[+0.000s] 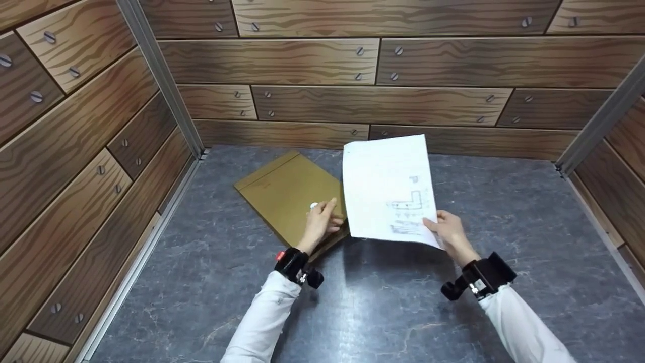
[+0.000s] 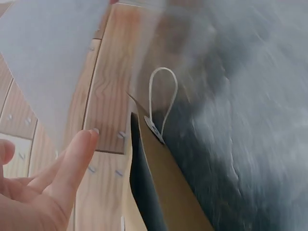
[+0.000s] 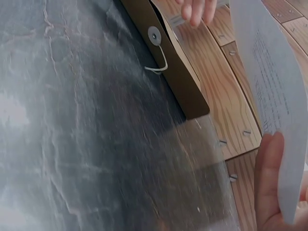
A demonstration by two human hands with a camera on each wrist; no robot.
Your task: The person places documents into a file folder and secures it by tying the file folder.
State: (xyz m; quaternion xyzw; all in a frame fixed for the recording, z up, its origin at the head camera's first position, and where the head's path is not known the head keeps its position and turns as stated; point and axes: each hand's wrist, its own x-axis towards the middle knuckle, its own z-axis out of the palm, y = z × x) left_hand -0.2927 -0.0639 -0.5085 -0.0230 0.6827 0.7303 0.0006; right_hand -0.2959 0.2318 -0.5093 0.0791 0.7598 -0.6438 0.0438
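Note:
A brown kraft-paper envelope [image 1: 282,196] lies slantwise on the floor in the head view. A round white button [image 3: 155,36] with a loose string [image 3: 164,60] is on its flap, and the left wrist view shows its mouth [image 2: 144,178] parted. Over the envelope's near right side is my left hand [image 1: 320,223], fingers loosely bent around nothing. My right hand [image 1: 450,234] pinches the lower right corner of white paper [image 1: 383,176], held up beside the envelope. Print and a line drawing show on the paper's near face.
Wood-patterned panels [image 1: 312,60] stand behind and at both sides, joined by grey metal corner posts [image 1: 161,70]. The surface under the hands is dark grey, marble-patterned floor [image 1: 211,282]. Each wrist wears a black camera band [image 1: 291,264].

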